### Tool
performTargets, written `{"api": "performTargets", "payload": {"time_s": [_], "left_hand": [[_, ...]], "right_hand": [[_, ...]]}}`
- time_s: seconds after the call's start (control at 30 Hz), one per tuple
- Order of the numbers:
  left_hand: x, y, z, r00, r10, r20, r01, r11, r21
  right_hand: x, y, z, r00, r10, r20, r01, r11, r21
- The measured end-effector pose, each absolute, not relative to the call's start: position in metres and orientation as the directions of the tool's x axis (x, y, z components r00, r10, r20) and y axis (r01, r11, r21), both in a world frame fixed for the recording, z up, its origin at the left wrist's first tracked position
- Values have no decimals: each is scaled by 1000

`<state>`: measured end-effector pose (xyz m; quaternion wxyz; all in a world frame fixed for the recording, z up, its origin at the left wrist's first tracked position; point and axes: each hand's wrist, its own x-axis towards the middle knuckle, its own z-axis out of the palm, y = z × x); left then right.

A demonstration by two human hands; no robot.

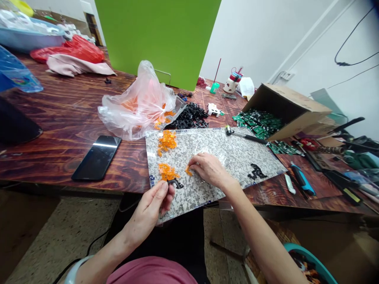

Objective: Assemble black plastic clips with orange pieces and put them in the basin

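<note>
Pinched between thumb and forefinger of the left hand (155, 201), at lower centre of the frame: a small curved black part (177, 183), jutting rightward by the lower orange pile (167, 171); cannot tell whether touching it. With fingers bent and tips lowered at centre, right hand (209, 169) down at a small orange piece (188, 171) on the grey speckled board (194, 201); cannot tell whether gripped or only touched. Around that hand, a scatter of thin clear pieces (219, 149). Just above the lower pile, an upper orange pile (167, 141). Near the board's right end, a few loose black parts (257, 172); along its upper right edge, a hammer (248, 136), handle pointing right. Crowding its upper left corner, a translucent plastic bag (136, 104); beside that, a heap of black parts (191, 117). Farther left on the desk (53, 157), a dark phone (97, 157). Toward right of frame, an open cardboard box (299, 96) with green pieces (257, 122) spread out of its mouth; below, a blue cutter (302, 179). Standing behind at upper centre, a green panel (156, 35).
</note>
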<state>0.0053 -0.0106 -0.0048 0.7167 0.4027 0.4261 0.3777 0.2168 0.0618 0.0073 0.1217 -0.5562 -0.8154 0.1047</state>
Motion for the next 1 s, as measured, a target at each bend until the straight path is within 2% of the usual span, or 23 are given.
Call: {"api": "performTargets", "payload": {"time_s": [0.1, 0.23, 0.3, 0.47, 0.6, 1.0], "left_hand": [[6, -11, -6, 349, 893, -284, -206, 368, 907], [6, -10, -9, 340, 907, -249, -195, 327, 925], [6, -11, -10, 339, 913, -227, -182, 300, 936], [6, -14, -12, 345, 926, -155, -77, 193, 978], [7, -17, -15, 343, 929, -141, -31, 161, 987], [4, -20, -19, 387, 919, -71, 105, 32, 994]], "right_hand": [[216, 51, 11, -292, 946, 139, 868, 323, -378], [199, 19, 24, -99, 956, 275, 694, 264, -670], [186, 0, 30, -39, 952, 303, 615, 262, -744], [160, -24, 28, -22, 938, 345, 551, 299, -779], [155, -24, 21, 5, 945, 327, 512, 278, -813], [153, -28, 18, 14, 943, 331, 515, 277, -811]]}}
